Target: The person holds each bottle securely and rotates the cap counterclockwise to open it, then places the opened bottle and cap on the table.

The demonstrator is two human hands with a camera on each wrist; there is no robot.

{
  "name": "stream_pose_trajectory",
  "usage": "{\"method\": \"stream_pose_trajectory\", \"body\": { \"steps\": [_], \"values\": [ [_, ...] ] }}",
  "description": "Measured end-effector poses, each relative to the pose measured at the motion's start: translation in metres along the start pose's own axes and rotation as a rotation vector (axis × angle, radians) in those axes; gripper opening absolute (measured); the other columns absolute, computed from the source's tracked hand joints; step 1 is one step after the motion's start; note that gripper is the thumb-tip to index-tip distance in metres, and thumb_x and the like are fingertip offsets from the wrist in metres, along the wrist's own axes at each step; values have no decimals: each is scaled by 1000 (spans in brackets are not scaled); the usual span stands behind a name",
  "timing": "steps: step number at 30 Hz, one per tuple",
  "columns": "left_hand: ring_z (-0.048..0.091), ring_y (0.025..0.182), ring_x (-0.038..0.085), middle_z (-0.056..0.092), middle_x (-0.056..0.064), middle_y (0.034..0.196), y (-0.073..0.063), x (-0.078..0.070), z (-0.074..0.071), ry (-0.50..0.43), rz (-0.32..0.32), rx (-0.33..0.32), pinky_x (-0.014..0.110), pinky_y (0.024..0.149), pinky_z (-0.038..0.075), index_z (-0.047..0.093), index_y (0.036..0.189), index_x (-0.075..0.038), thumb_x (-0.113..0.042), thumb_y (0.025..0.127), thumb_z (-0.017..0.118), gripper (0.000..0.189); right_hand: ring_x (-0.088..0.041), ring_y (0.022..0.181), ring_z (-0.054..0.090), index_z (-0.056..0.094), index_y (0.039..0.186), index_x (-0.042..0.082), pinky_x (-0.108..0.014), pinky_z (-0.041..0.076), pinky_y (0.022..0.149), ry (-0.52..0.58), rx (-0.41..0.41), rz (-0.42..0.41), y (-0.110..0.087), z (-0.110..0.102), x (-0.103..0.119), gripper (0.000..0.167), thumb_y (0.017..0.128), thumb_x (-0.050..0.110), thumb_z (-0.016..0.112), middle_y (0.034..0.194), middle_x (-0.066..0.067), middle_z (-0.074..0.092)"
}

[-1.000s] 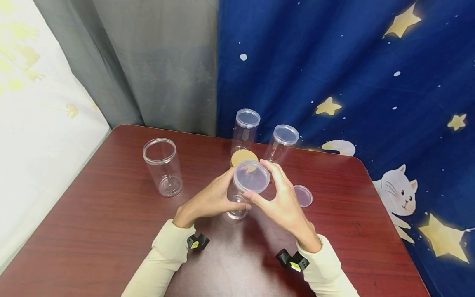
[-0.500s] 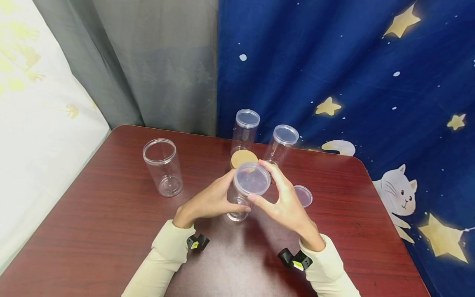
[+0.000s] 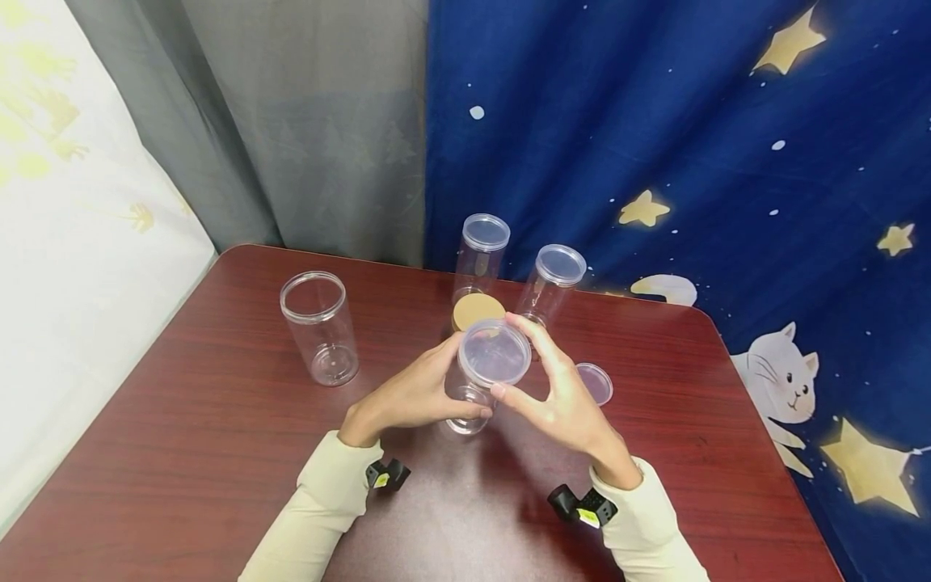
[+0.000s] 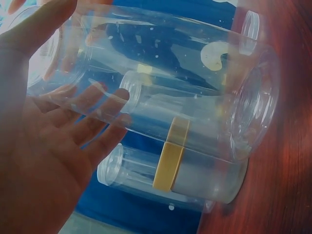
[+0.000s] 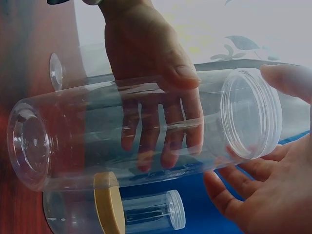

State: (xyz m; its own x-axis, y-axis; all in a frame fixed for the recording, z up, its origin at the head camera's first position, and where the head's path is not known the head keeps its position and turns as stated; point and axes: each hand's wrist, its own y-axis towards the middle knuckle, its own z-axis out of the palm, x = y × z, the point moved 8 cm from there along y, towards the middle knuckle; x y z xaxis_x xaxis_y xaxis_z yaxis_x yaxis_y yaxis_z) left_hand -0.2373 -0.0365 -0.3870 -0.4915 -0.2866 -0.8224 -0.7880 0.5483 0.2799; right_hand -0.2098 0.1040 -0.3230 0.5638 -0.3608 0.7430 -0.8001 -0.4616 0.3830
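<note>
A clear plastic jar [image 3: 468, 422] is between both hands over the middle of the table, with a translucent lid [image 3: 495, 353] on its mouth. My left hand [image 3: 410, 392] wraps the jar's side, its thumb across the near face; the fingers show through the clear wall in the right wrist view. At the top, my right hand [image 3: 563, 400] grips the lid's edge between thumb and fingers. The jar's base [image 5: 30, 144] is close to the tabletop; whether it touches, I cannot tell. Just behind stands a clear jar with a tan lid [image 3: 478, 311], partly hidden.
Two lidded clear jars, one at the back [image 3: 480, 260] and another to its right [image 3: 547, 291], stand near the table's far edge. An uncapped clear jar [image 3: 320, 339] is at left. A loose lid [image 3: 596, 384] lies right of my right hand on the reddish-brown table [image 3: 182, 436].
My right hand has shifted slightly right and toward me, its thumb sliding along the lid's edge. The jar has moved a little toward me. My left hand stays nearly still.
</note>
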Motion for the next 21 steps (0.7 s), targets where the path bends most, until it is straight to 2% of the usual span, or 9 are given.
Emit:
{"method": "stream_pose_trajectory", "body": {
  "steps": [6,10,15,21],
  "values": [
    [55,116,6,55,-9,130,0,1,-1,22,-7,-15,37,103,46,38,147,-23,-41,72,88,92,-21,136,43,34,152,12,-29,37,111,-3,-14,-26,-1,1,1,84,81,11,79,153,-3,40],
    [54,118,6,53,-10,133,1,1,-2,44,-8,-37,36,103,46,37,147,-24,-44,73,87,91,-23,137,42,34,151,10,-27,38,109,-75,-109,-27,-4,0,1,88,78,15,83,155,-4,36],
    [54,118,9,54,-6,133,1,0,-3,80,0,-77,36,102,47,40,145,-21,-45,73,87,90,-22,127,50,41,145,8,-31,44,100,-197,-252,-2,-7,-3,2,86,75,23,87,146,-7,46],
    [55,115,14,55,0,129,1,0,-7,133,-27,-156,38,100,48,41,143,-15,-39,72,88,89,-21,124,52,44,143,8,-42,47,97,-264,-314,16,-5,-2,3,85,74,33,87,140,-7,50]
  ]
}}
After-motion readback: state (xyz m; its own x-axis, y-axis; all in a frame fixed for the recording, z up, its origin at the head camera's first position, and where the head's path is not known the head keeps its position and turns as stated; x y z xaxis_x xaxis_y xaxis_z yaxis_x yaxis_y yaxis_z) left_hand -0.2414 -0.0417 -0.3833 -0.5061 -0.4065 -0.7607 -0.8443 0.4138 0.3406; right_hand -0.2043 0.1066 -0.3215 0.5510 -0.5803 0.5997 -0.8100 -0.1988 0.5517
